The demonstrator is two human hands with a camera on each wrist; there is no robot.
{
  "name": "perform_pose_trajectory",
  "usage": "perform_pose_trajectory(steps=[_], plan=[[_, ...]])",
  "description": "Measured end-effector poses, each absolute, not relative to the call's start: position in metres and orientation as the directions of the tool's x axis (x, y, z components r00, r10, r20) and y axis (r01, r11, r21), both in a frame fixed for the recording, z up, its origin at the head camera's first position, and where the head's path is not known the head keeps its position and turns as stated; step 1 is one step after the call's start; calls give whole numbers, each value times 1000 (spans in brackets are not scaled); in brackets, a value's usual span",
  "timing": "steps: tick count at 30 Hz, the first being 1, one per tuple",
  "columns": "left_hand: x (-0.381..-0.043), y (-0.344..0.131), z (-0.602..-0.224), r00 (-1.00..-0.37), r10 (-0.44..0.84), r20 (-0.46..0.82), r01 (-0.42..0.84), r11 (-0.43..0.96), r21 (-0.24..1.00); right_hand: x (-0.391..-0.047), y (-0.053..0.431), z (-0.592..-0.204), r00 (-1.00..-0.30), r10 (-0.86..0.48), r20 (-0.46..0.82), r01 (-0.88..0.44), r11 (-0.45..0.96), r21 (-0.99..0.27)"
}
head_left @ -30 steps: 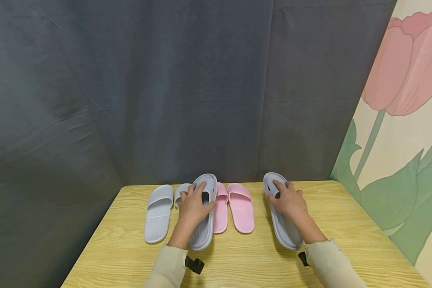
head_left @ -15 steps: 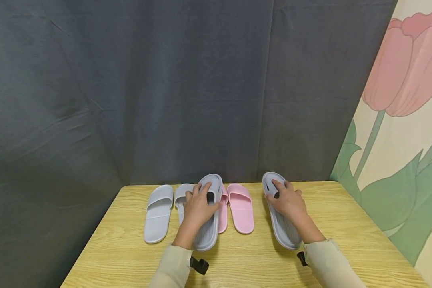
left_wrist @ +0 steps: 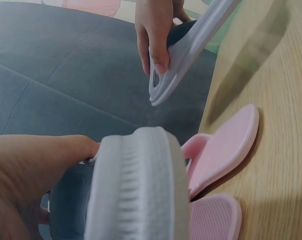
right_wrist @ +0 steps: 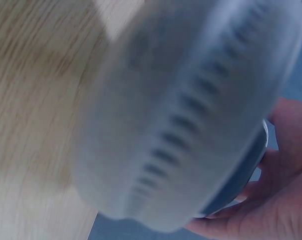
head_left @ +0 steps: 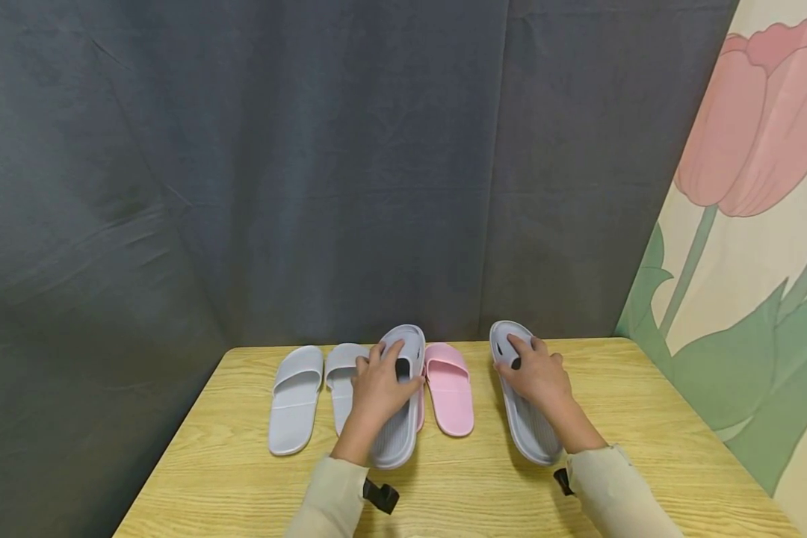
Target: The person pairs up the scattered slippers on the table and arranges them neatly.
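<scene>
My left hand point(head_left: 379, 390) grips a grey slipper point(head_left: 393, 442) across its strap, thumb on the right side and fingers on the left. That slipper hangs over a pink slipper point(head_left: 421, 412), covering most of it in the head view. The other pink slipper point(head_left: 453, 396) lies flat just to the right. Farther right, my right hand point(head_left: 541, 379) holds the matching grey slipper point(head_left: 533, 433) by its strap, toe pointing away. In the left wrist view this second slipper point(left_wrist: 193, 47) is lifted off the table, its shadow below it.
At the left lie two pale grey slippers point(head_left: 294, 412), the second pale slipper point(head_left: 341, 388) partly behind my left hand. All rest on a wood-grain table point(head_left: 208, 463). A dark curtain point(head_left: 363, 179) hangs behind, and a wall with painted tulips point(head_left: 726, 127) rises at the right.
My left hand has carried its grey slipper to the right, off the second pale grey slipper and over the left pink one. The right hand and its slipper have barely moved.
</scene>
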State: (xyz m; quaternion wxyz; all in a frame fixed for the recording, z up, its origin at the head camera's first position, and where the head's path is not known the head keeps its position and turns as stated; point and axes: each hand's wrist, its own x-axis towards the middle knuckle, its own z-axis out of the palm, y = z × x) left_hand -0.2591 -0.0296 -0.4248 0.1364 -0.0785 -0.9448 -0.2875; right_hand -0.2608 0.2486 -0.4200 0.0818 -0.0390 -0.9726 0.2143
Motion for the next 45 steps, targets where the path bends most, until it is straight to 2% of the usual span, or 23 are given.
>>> perform_pose_trajectory(steps=[30, 45], plan=[[-257, -3, -420, -953, 126, 276, 258, 815, 519, -262, 253, -417, -984, 114, 136, 47, 908, -417], [-258, 13, -427, -945, 125, 302, 271, 816, 511, -259, 252, -417, -984, 110, 139, 42, 907, -418]])
